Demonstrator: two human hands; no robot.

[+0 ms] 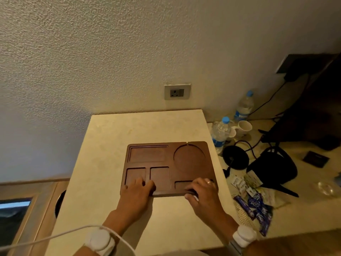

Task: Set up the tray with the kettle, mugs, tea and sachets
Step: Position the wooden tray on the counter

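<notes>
A dark wooden tray [171,164] with a round recess and several rectangular recesses lies on a pale raised counter. My left hand [136,191] grips its near left edge, fingers curled over the rim. At the near right edge my right hand [202,191] holds the tray, thumb below and fingers on top. To the right, on a lower counter, a black kettle [275,165] lies on its side beside its round black base [235,157]. Two white mugs [242,127] stand behind. Tea packets and sachets [247,183] are scattered near blue sachets [258,209].
Two water bottles [220,133] with blue caps stand between the raised counter [110,163] and the mugs. A wall socket [177,92] sits above the counter. A black cable runs from the kettle base. A dark coaster [315,158] and a glass [325,188] lie far right.
</notes>
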